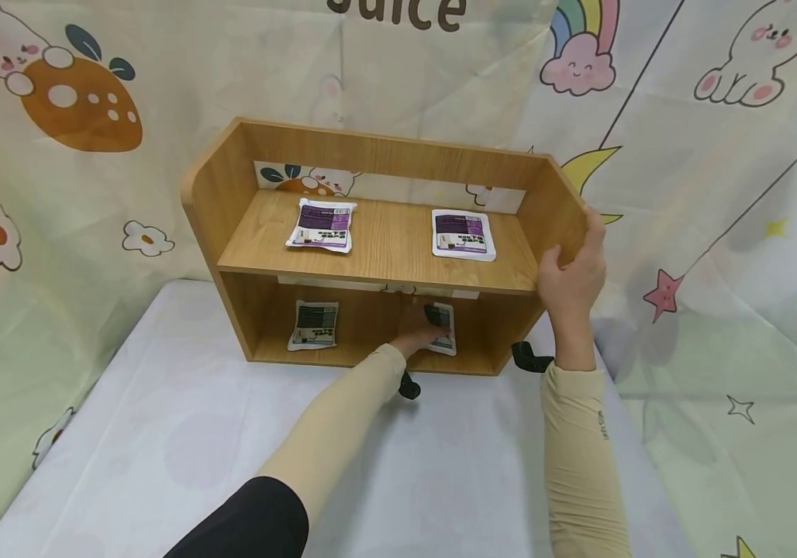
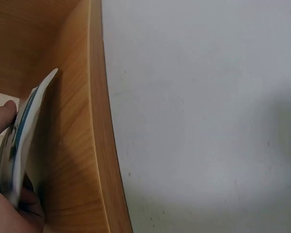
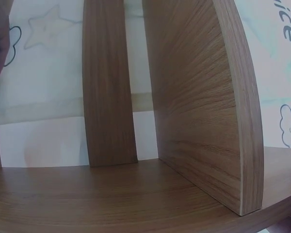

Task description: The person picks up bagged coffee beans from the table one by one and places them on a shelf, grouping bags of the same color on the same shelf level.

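My left hand [image 1: 415, 328] reaches into the lower tier of a two-tier wooden shelf [image 1: 388, 242]. It pinches a white-edged, dark-labelled flat packet [image 1: 446, 344] at the right of that tier. In the left wrist view, the packet [image 2: 28, 127] tilts up on edge, thumb on one face and fingers at its lower end. My right hand [image 1: 574, 273] grips the shelf's right side panel [image 1: 557, 203], thumb on the inner face. Only a bit of that hand shows at the right wrist view's edge.
Two purple-labelled packets lie on the upper tier, one left [image 1: 323, 225] and one right [image 1: 464, 235]. Another dark-labelled packet [image 1: 314, 325] sits at the lower left. The shelf stands on a white-covered table [image 1: 440, 465] before a cartoon-printed cloth [image 1: 426, 77].
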The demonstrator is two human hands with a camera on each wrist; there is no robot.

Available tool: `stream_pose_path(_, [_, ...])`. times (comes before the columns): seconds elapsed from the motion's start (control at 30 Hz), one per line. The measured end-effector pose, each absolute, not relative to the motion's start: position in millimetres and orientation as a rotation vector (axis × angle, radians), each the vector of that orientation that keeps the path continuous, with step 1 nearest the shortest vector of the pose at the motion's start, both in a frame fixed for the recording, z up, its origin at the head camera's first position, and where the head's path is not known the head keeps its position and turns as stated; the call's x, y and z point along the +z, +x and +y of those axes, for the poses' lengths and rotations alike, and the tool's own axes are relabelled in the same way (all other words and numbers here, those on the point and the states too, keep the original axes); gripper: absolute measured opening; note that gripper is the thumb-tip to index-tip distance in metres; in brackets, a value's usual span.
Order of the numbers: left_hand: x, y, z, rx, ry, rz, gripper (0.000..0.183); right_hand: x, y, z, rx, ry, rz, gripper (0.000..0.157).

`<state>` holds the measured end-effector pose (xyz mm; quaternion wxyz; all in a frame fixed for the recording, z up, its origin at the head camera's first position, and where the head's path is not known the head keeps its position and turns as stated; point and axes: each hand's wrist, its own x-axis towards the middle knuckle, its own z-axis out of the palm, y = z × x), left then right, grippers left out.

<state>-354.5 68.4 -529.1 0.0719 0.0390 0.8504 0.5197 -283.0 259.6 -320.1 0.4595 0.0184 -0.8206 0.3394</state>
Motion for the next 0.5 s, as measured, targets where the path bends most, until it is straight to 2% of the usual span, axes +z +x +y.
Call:
stream_pose_path(0.27, [-528,-352,62,1.542,0.252,2.575,0.081,-318,-283,259,0.852,0.063,-1.998,0.061])
stream_pose_path(0.5, [-539,-352,60,1.4,0.265,2.714,0.082,-320,-282,262,0.856,0.049,-2.018,0.061])
